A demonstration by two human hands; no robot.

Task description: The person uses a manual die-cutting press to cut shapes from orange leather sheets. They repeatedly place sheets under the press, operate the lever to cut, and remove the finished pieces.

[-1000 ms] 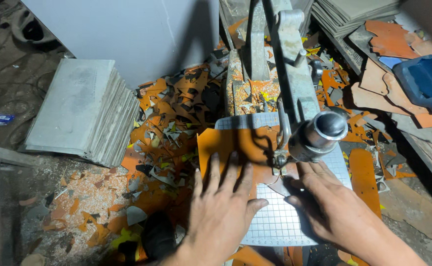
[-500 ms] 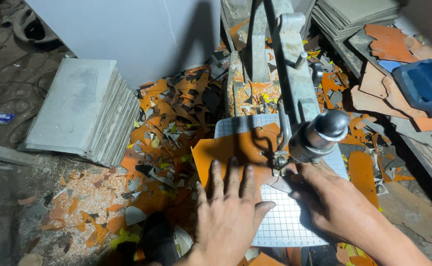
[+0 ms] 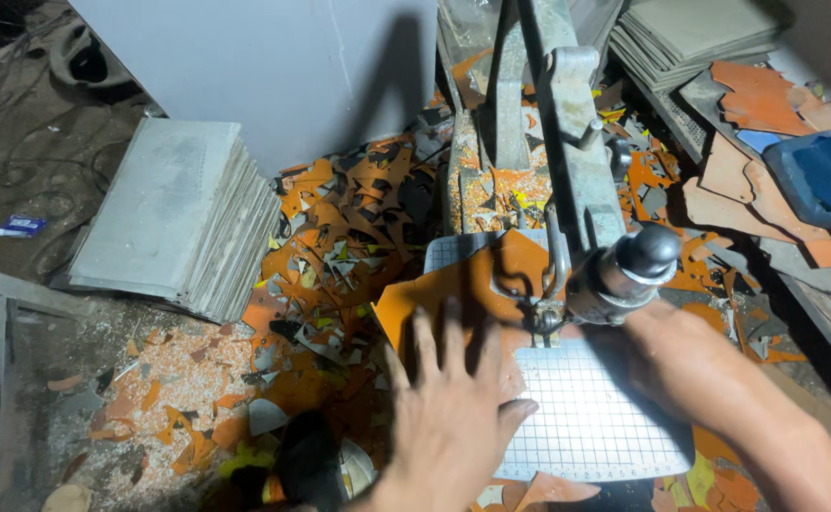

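on gridded cutter bed [image 3: 586, 417], left hand [image 3: 453, 417] grip spread flat on orange tile [image 3: 453, 289]; right hand [image 3: 691, 365] grip unclear

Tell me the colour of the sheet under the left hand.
Orange sheet, seen in the head view, under the left hand.

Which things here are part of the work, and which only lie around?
In the work: left hand, right hand, orange tile, cutter handle, gridded plate.
Lying around: grey tile stack, orange shards, blue container.
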